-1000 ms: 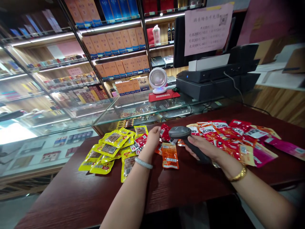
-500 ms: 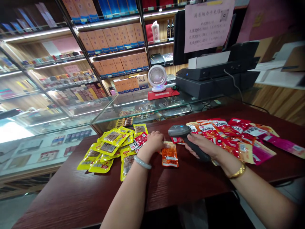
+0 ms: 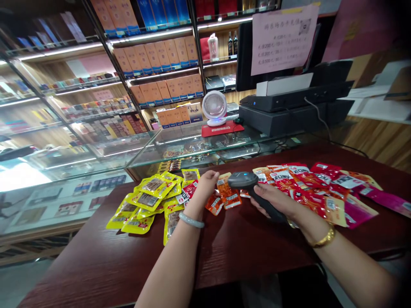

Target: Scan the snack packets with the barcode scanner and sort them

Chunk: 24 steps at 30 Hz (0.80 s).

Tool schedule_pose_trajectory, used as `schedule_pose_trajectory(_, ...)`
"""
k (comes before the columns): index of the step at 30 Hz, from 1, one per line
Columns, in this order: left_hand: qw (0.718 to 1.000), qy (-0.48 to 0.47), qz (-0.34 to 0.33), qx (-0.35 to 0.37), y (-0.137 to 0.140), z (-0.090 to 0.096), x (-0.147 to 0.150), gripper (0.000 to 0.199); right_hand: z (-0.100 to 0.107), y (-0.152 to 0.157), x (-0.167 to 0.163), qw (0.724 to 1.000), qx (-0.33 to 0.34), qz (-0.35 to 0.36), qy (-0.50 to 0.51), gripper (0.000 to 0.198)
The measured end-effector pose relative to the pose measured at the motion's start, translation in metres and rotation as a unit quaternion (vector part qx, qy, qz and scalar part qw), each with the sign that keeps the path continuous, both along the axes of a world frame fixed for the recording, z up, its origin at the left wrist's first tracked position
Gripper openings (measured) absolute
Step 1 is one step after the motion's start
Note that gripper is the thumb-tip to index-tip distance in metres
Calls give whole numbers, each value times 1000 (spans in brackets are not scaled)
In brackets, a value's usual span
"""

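My right hand [image 3: 272,197] is wrapped round the handle of a black handheld barcode scanner [image 3: 245,179]. The scanner's head, with a small blue light, points left. Just left of it, my left hand [image 3: 205,188] pinches an orange snack packet [image 3: 231,196] near its upper left edge; the fingertips are partly hidden. A second orange packet [image 3: 214,203] lies on the table under that hand. Beside my left wrist are a red and white packet [image 3: 188,192] and a pile of yellow snack packets [image 3: 147,200]. Red, orange and pink packets [image 3: 302,179] spread out beyond my right hand.
The dark red wooden table [image 3: 128,265] meets a glass display counter [image 3: 186,147]. On the glass stands a small white fan [image 3: 214,107]. A monitor with a pink notice [image 3: 282,40] and a dark cash drawer [image 3: 276,117] stand behind. Stocked shelves [image 3: 163,70] line the wall.
My left hand has lifted and turned, and the orange packet has moved away from me and tilted. Another orange packet now shows beneath the hand. The scanner remains close by in my right hand.
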State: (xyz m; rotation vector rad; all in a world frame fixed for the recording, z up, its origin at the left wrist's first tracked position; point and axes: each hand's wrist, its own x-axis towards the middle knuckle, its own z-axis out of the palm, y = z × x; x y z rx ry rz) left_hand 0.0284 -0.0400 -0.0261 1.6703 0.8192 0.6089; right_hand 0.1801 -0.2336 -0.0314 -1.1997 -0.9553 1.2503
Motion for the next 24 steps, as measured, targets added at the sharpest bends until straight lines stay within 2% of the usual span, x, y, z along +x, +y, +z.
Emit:
schedule_pose_trajectory(8,999,-6,19,-32,-2,2,1,23,1,0,-1,1000,7,3,13,50)
schedule_pose_trajectory(10,996,-38,19,-74,-4,3,1,21,0,1,0,1000,9,6,9,50)
schedule_pose_trajectory(13,975,-126,-44,-176,-11,6,3,27,-2,0,1,1000,4,16,10,50)
schedule_pose_trajectory(15,966,-146,-106,-184,-12,10,2,39,-3,0,1,1000,2,26,13,50)
schedule_pose_trajectory(17,986,-96,-109,-83,-7,15,-3,43,-3,0,1,999,2,30,15,50)
schedule_pose_trajectory(18,995,-39,-88,6,-2,17,-8,41,-4,-1,1,1000,2,28,15,50)
schedule_pose_trajectory(19,992,36,-59,109,3,19,-14,37,-4,-1,1,1000,0,24,14,49)
schedule_pose_trajectory(20,969,125,-36,209,10,21,-21,33,-4,0,1,1000,-2,19,13,49)
schedule_pose_trajectory(22,885,306,-34,350,21,24,-36,33,-5,0,1,1000,-7,11,10,49)
schedule_pose_trajectory(24,811,428,-67,393,27,26,-47,46,-5,0,1,1000,-10,12,7,49)
